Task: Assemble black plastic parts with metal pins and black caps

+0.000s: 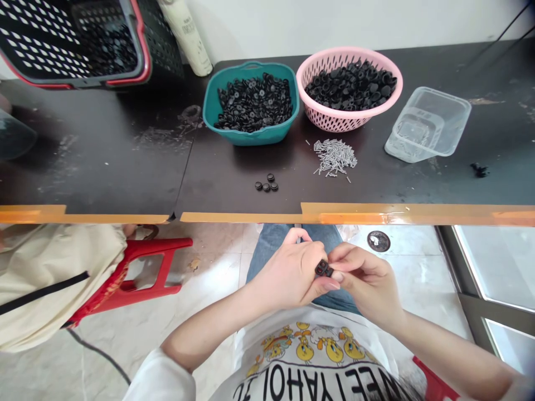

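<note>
My left hand (pixel 290 273) and my right hand (pixel 365 284) meet below the table edge, in front of my lap. Between their fingertips they pinch a small black plastic part (pixel 324 269), partly hidden by my fingers. Beyond the table edge, a teal basket (pixel 251 67) is full of black ribbed discs. Beside it, a pink perforated basket (pixel 334 120) holds black plastic caps. A loose pile of small metal pins (pixel 334 157) lies in front of the pink basket, and several black discs (pixel 266 182) sit near the table's front edge.
A transparent plastic tub (pixel 428 125) and a small black scrap (pixel 479 170) lie on the dark table (pixel 104 167), whose front edge has orange tape (pixel 355 214). A black basket (pixel 75 44) with red trim stands back left. A red stool (pixel 154 267) stands at lower left.
</note>
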Tool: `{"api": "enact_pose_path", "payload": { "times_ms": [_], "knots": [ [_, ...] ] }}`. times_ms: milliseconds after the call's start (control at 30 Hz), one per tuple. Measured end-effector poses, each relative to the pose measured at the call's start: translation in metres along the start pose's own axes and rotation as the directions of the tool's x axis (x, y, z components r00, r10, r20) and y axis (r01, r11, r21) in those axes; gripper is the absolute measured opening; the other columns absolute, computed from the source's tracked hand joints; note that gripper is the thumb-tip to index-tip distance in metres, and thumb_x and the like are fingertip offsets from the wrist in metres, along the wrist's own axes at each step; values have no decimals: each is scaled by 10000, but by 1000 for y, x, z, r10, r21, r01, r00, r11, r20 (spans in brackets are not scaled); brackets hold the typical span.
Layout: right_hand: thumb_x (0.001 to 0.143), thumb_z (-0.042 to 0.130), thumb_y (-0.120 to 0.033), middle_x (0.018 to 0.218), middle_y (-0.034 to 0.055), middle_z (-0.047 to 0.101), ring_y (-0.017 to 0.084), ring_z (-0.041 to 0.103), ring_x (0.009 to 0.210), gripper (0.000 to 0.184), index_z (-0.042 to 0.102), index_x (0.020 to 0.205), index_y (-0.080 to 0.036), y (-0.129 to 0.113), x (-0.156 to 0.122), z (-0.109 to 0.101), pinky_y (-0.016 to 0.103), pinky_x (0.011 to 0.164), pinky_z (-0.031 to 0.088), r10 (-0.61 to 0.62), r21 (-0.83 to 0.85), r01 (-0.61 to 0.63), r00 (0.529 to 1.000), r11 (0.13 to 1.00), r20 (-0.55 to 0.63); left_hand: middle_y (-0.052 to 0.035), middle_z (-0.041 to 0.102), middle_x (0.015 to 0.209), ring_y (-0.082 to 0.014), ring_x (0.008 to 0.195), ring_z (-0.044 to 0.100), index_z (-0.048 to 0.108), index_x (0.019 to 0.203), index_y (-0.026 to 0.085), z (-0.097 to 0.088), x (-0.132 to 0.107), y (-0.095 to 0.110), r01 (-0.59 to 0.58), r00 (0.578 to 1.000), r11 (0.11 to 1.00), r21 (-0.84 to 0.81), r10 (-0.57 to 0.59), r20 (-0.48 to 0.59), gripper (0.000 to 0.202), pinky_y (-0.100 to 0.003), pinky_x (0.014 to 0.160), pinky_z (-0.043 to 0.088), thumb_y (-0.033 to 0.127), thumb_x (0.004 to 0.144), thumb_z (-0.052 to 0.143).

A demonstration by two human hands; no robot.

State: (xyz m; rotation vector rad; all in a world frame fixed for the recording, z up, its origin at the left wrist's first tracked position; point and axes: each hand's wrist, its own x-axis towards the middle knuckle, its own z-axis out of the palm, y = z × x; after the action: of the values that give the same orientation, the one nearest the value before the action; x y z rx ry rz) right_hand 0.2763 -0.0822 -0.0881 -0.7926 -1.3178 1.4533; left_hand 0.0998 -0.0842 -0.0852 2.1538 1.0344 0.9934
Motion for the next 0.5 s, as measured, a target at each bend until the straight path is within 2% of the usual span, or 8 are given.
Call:
{"api": "enact_pose_path", "payload": {
  "times_ms": [200, 333, 500],
  "knots": [
    [865, 804, -197, 859, 12, 725, 136, 693, 762, 89, 753, 889, -266, 10, -5, 1, 245, 673, 587, -43, 51, 43, 999, 998, -9, -2, 577, 692, -146, 564, 441, 382, 813, 224, 3, -2, -1, -3, 999, 999, 44, 1, 46, 556, -399, 864, 451, 673, 1019, 127],
    [884, 784, -205, 827, 7, 700, 135, 657, 704, 93, 734, 919, -274, 14, -8, 0, 252, 618, 549, -128, -1, 128, 992, 992, 0, 17, 559, 660, -138, 551, 440, 374, 803, 225, 2, -1, 2, -32, 999, 999, 4, 32, 17, 552, -381, 853, 459, 686, 1015, 157],
    [915, 753, -253, 827, 14, 690, 156, 653, 694, 57, 703, 918, -281, 14, -15, 3, 288, 603, 538, -158, -57, 157, 987, 986, -19, 36, 525, 626, -136, 535, 419, 356, 789, 231, -1, 1, 5, -56, 998, 998, -19, 57, 20, 525, -378, 821, 456, 678, 1017, 203]
  ]
}}
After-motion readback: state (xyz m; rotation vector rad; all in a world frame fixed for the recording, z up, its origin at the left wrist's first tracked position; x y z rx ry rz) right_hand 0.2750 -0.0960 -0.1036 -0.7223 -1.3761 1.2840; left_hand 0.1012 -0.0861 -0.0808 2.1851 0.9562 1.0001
